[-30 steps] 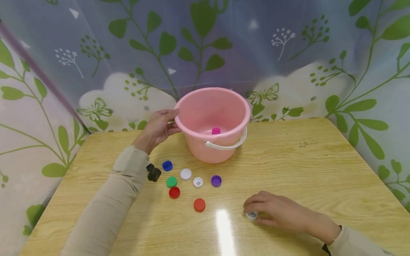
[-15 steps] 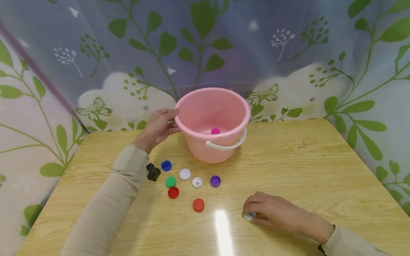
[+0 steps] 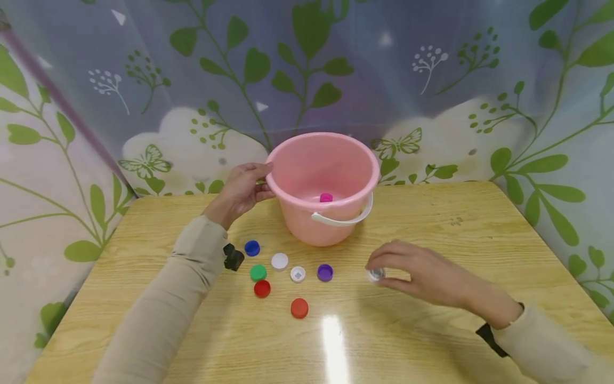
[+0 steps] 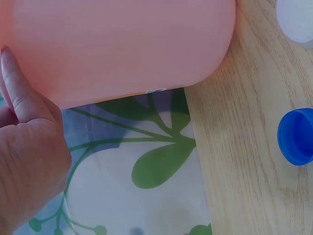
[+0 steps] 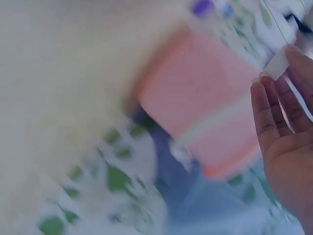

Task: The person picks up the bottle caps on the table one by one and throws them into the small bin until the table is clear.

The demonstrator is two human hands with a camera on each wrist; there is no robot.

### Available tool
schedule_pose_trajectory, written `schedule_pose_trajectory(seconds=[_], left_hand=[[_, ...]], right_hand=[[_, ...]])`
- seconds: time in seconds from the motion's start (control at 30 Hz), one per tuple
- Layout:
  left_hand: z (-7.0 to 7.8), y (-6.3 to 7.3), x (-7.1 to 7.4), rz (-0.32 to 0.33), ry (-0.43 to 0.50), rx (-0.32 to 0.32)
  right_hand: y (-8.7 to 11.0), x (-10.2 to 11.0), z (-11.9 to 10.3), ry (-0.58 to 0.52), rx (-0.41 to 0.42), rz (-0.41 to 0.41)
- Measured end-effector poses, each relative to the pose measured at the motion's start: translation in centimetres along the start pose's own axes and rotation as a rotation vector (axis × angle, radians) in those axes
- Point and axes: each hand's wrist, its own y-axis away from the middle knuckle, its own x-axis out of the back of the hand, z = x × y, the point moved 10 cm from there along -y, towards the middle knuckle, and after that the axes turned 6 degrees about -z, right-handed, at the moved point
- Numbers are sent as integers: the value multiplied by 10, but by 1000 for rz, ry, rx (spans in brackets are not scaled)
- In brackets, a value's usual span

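A pink bucket (image 3: 316, 226) with a white handle (image 3: 342, 220) stands at the back middle of the table, a magenta cap (image 3: 326, 198) lying inside it. My left hand (image 3: 242, 189) holds the bucket's left rim, thumb over the edge and fingers beneath. Raised over the table to the bucket's front right, my right hand (image 3: 417, 269) pinches a white bottle cap (image 3: 376, 274) between thumb and fingertips. The right wrist view shows this white cap (image 5: 278, 64) at the fingertips against a blurred background.
In front of the bucket lie several loose caps: blue (image 3: 252, 248), white (image 3: 280, 261), green (image 3: 258, 273), dark red (image 3: 262, 289), small white (image 3: 298, 274), purple (image 3: 325, 272) and red (image 3: 299, 308). A patterned curtain (image 3: 192, 154) hangs directly behind the table (image 3: 455, 234).
My right hand has lifted the white cap off the table and moved it up toward the bucket. The left hand keeps its place on the rim.
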Motion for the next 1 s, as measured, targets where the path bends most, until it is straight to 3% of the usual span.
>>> schedule_pose_trajectory(seconds=[0.2,0.37,0.5,0.77,1.0], left_hand=[[1,-1,0,-5,7,4],[1,-1,-1,-4,7,8],[0,-3,0,9,-1,11],[-3,-2,0,15,-24,24],[0,-1,0,17,-25,14]], right_hand=[[-34,66,8,64,1,120],[-62,94,29,10,-14,195],[-80,99,54,-42,-74,227],[-113,92,93,-108,-267,161],[-142,79,110,-154,-335,90]])
